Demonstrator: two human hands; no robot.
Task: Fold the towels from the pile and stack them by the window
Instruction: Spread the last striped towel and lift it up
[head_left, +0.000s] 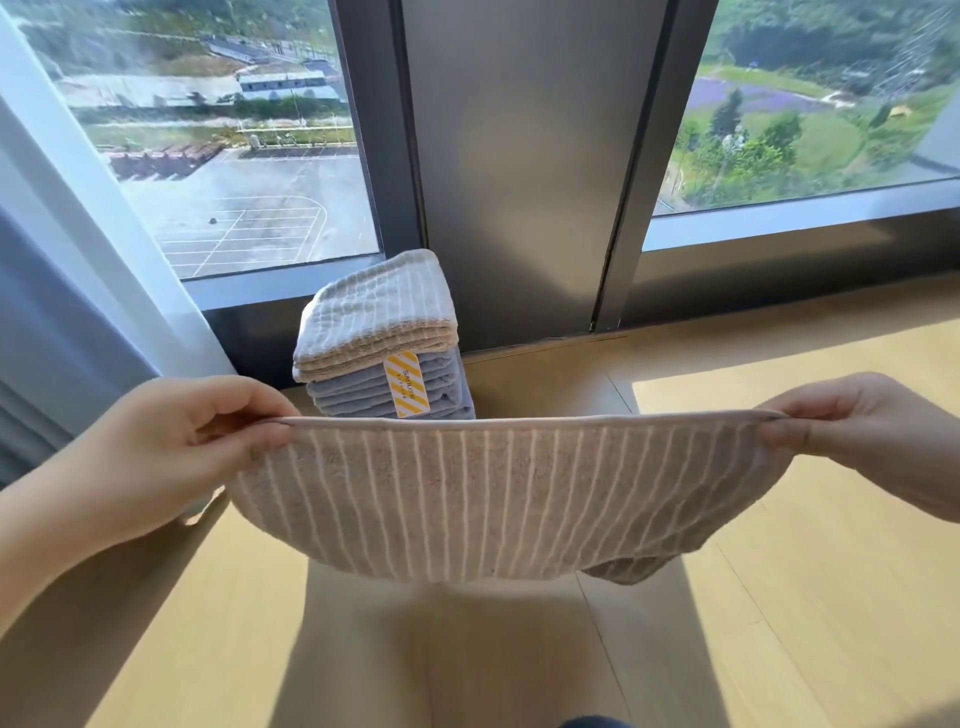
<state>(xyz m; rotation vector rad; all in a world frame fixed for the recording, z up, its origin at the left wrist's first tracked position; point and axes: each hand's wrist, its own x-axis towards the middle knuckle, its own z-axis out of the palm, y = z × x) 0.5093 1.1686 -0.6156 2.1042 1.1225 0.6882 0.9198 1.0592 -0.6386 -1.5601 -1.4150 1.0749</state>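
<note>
the left hand (171, 447) and the right hand (872, 431) each pinch a top corner of a beige striped towel (498, 499), holding it stretched out in the air above the wooden floor (810, 597) (its lower edge sags in a curve). behind it, a stack of folded towels (382, 338) sits against the window frame (519, 182), a yellow striped tag (406, 383) on its front, a curtain (78, 291) to the left

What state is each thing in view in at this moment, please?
Beige striped towel: held in the air, spread wide, lower edge sagging.
Left hand: pinches its left top corner.
Right hand: pinches its right top corner.
Grey towel: folded, by the window, yellow tag across its front.
Cream ribbed towel: folded, lying on the grey towel.
</note>
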